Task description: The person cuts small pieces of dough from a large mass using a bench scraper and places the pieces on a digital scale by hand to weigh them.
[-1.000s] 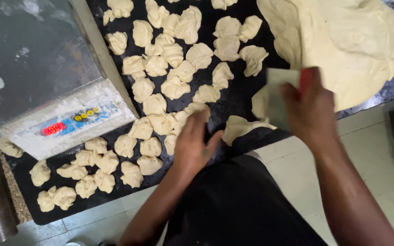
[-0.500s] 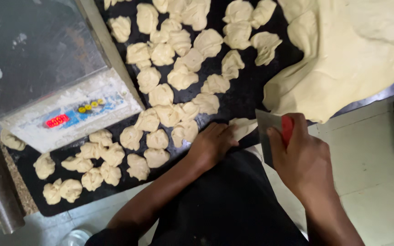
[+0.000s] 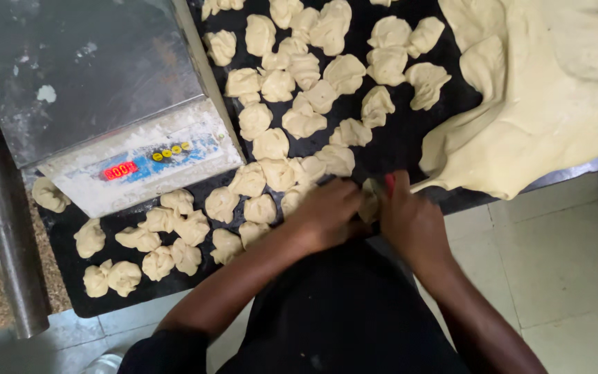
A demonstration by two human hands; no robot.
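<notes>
Moved: both hands now together at the tray's near edge, scraper lowered.
Grip: left hand [image 3: 323,218] cupped over dough piece [image 3: 369,201]; right hand [image 3: 410,225] clamped on scraper handle [image 3: 389,181], probably steadying a cut.
Around: dough pieces [image 3: 278,125] at 11 o'clock, dough mass [image 3: 541,104] at 2, scale [image 3: 143,166] at 9.

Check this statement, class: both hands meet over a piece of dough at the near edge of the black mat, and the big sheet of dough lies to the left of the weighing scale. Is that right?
Not quite. In the head view the big sheet of dough lies to the right of the weighing scale, not left. The rest stands: left hand and right hand meet over a piece of dough at the near edge of the black mat.
</notes>
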